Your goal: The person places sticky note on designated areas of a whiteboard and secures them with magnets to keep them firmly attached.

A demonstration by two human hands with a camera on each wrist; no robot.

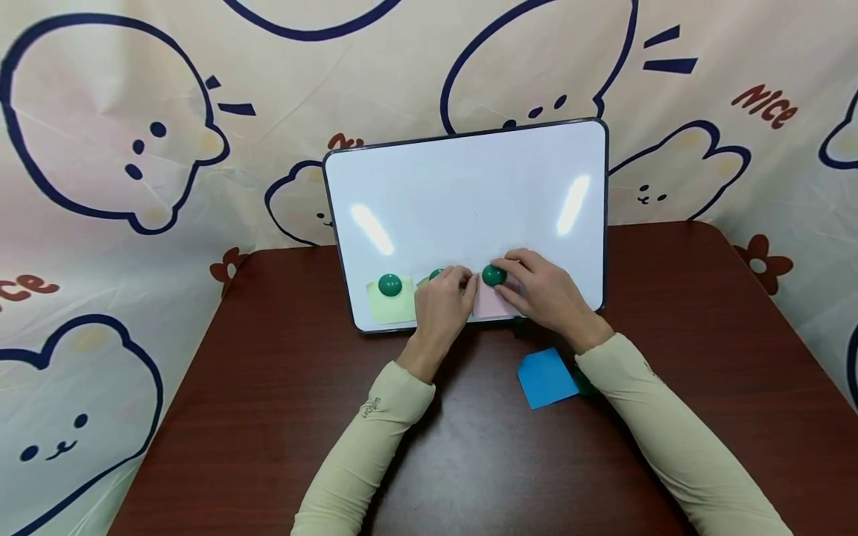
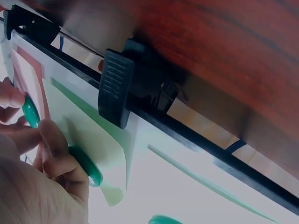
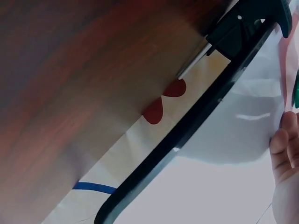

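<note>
A whiteboard [image 1: 462, 201] stands tilted back on the table. Low on it is a pink sticky note [image 1: 492, 304], with a round green magnet [image 1: 494, 275] over its upper part. My right hand [image 1: 546, 290] pinches this magnet between thumb and fingers. At the note's upper left edge, my left hand [image 1: 442, 305] pinches the paper with curled fingers. To the left, a yellow-green note [image 1: 391, 309] hangs under another green magnet [image 1: 390, 284]. Between them, a green note [image 2: 88, 126] with its magnet [image 2: 86, 165] is mostly hidden behind my left hand in the head view.
A blue sticky note [image 1: 547, 378] lies on the brown table [image 1: 268, 417] near my right forearm, beside a partly covered dark green thing [image 1: 585, 381]. Black stand clips [image 2: 117, 88] grip the board's lower edge. A patterned cloth [image 1: 134, 283] hangs behind.
</note>
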